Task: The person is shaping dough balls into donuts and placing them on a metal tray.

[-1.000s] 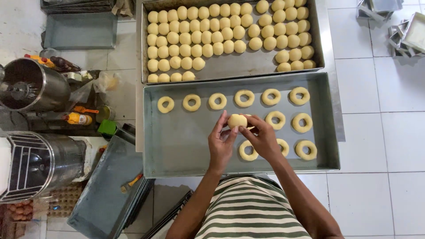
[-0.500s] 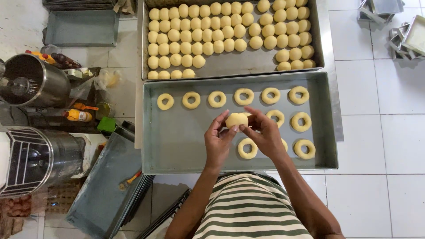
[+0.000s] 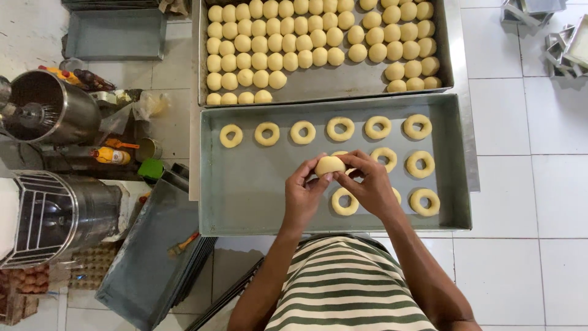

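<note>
A pale yellow dough ball [image 3: 329,165], smooth and round, sits pinched between the fingertips of both hands, raised above the grey metal tray [image 3: 257,196] near its middle. Its underside is hidden by the fingers, so whether a hole is started cannot be told.

Both hands, left hand [image 3: 301,195] and right hand [image 3: 369,184], pinch 1 dough ball [image 3: 329,165] above a metal tray [image 3: 257,196] of dough rings [image 3: 267,133].
</note>
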